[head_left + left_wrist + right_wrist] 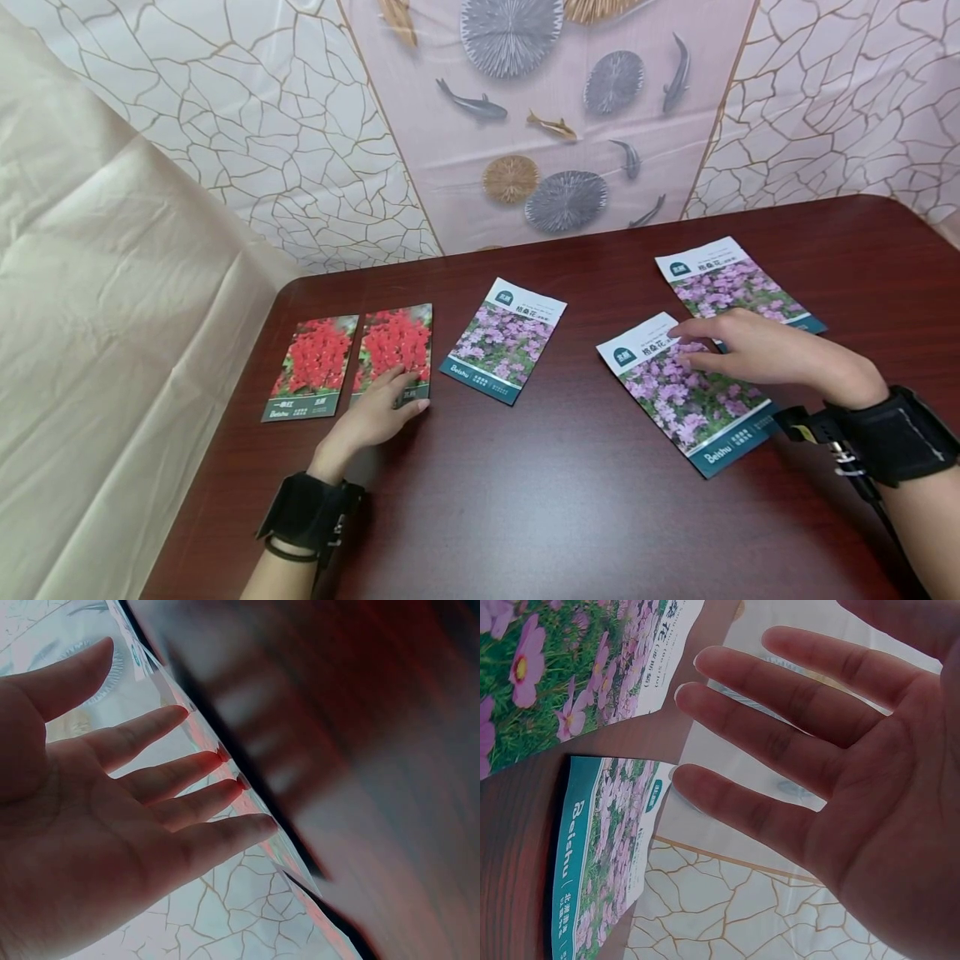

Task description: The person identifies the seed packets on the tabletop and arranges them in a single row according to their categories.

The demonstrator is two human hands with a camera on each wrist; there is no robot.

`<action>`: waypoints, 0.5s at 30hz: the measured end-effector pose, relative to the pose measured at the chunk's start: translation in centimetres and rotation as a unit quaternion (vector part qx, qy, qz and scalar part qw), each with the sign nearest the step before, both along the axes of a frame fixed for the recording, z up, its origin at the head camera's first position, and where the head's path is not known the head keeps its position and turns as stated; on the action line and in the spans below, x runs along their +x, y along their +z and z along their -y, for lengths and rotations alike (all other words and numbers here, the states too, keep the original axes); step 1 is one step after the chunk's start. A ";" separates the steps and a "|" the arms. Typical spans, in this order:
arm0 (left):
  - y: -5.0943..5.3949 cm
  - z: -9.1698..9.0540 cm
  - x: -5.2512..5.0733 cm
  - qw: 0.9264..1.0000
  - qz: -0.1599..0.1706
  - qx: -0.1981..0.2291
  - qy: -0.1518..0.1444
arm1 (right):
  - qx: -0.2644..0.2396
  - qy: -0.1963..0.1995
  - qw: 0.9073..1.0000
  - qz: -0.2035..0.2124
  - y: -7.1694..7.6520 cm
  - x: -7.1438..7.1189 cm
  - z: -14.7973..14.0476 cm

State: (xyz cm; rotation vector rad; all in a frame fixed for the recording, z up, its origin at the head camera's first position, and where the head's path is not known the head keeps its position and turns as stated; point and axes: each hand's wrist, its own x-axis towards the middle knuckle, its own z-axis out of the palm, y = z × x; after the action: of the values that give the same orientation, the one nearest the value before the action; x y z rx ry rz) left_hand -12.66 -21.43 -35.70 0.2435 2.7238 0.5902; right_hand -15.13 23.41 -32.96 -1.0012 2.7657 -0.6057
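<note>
My left hand (pixel 378 410) lies over the lower part of a red-flower seed packet (pixel 397 337), fingers extended. In the left wrist view its fingertips (pixel 223 754) meet the packet's face. A second red-flower packet (pixel 313 354) lies just left of it. My right hand (pixel 780 350) is spread above a purple-flower packet (pixel 678 396), covering part of its upper right side. The right wrist view shows these fingers (pixel 772 742) straight, holding nothing; whether they touch the packet I cannot tell. Partly behind that hand lies another purple-flower packet (pixel 738 287).
A third purple-flower packet (pixel 506 342) lies tilted between the two hands. All packets lie on a dark red-brown table (pixel 525 500). Behind it hangs a patterned cloth (pixel 555 150), and a cream cloth (pixel 112 333) borders the left side.
</note>
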 end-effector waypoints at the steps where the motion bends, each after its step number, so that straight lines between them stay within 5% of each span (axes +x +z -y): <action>1: 0.0 0.1 0.0 1.000 -0.001 0.001 -0.001 | 0.000 0.000 1.000 0.000 0.0 0.0 0.0; 15: -0.1 0.5 -0.2 1.000 -0.005 0.007 0.003 | 0.003 -0.003 1.000 -0.002 0.1 0.0 0.0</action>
State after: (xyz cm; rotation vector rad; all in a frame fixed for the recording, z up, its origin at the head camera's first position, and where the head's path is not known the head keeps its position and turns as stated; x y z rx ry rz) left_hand -12.91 -21.89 -35.76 0.2416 2.7317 0.6125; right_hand -15.13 23.41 -32.86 -0.9959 2.7736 -0.5973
